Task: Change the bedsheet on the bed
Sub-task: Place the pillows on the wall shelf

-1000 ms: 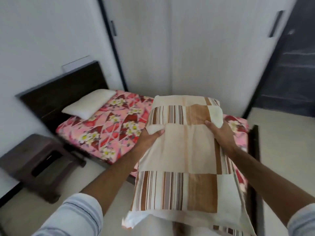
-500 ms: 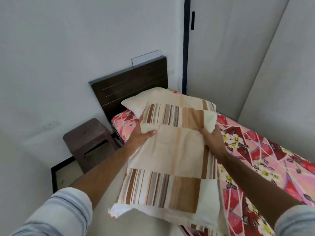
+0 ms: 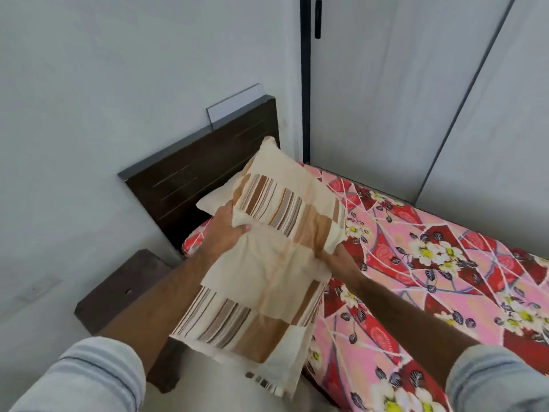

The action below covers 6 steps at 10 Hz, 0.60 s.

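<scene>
- Two hands held one patterned pillow (image 3: 267,263) above the near-left edge of the bed, its cover in cream, tan and striped patches.
- The left hand (image 3: 225,230) gripped the pillow's left edge, thumb curled over the top of the fabric.
- The right hand (image 3: 338,263) held the right edge, fingers tucked under the pillow and mostly hidden.
- The pillow's far end tilted up toward the dark headboard (image 3: 202,173); a second, plain cream pillow (image 3: 276,162) lay just behind it against the headboard.
- The bedsheet (image 3: 430,263), pink and red with white flowers, covered the mattress, stretching to the right.
- A dark wooden stool (image 3: 118,286) stood on the floor at the left, beside the bed.
- Pale wardrobe doors (image 3: 401,99) rose on the far side of the bed.
</scene>
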{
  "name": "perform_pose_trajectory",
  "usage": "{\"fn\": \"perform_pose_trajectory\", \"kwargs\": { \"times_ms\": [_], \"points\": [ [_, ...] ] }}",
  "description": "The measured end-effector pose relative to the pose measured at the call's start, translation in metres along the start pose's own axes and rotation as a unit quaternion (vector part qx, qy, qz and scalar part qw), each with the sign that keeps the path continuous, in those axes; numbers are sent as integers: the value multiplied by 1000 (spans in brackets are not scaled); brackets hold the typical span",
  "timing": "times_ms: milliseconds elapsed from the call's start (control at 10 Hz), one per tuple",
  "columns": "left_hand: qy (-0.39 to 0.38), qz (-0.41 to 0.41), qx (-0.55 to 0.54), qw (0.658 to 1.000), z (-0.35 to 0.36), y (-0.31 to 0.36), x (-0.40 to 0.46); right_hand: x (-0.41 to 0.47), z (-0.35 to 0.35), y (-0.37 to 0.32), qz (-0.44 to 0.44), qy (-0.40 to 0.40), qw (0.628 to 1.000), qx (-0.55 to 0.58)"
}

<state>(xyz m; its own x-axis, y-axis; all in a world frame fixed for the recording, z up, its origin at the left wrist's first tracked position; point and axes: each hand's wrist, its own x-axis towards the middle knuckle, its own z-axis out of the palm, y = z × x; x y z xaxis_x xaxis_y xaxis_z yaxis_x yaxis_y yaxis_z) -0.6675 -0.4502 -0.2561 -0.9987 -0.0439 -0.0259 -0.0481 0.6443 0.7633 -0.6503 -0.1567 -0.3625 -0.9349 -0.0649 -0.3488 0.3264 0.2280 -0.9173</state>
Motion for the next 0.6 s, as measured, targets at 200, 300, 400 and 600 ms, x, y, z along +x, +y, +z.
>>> {"fn": "perform_pose_trajectory", "kwargs": {
  "times_ms": [200, 300, 400, 600],
  "points": [
    [-29, 52, 76, 995, -30, -19, 126, 105, 35, -17, 55, 5, 996, 69],
    [-23, 95, 120, 988, -34, -13, 196, 138, 51, -60, 73, 40, 990, 111],
    [-14, 91, 156, 983, -38, -5, 280, 200, 61, -86, 88, 66, 983, 149],
    [-23, 38, 296, 954, -26, -42, 372, 331, 70, -99, 133, 1, 990, 37]
  ]
}}
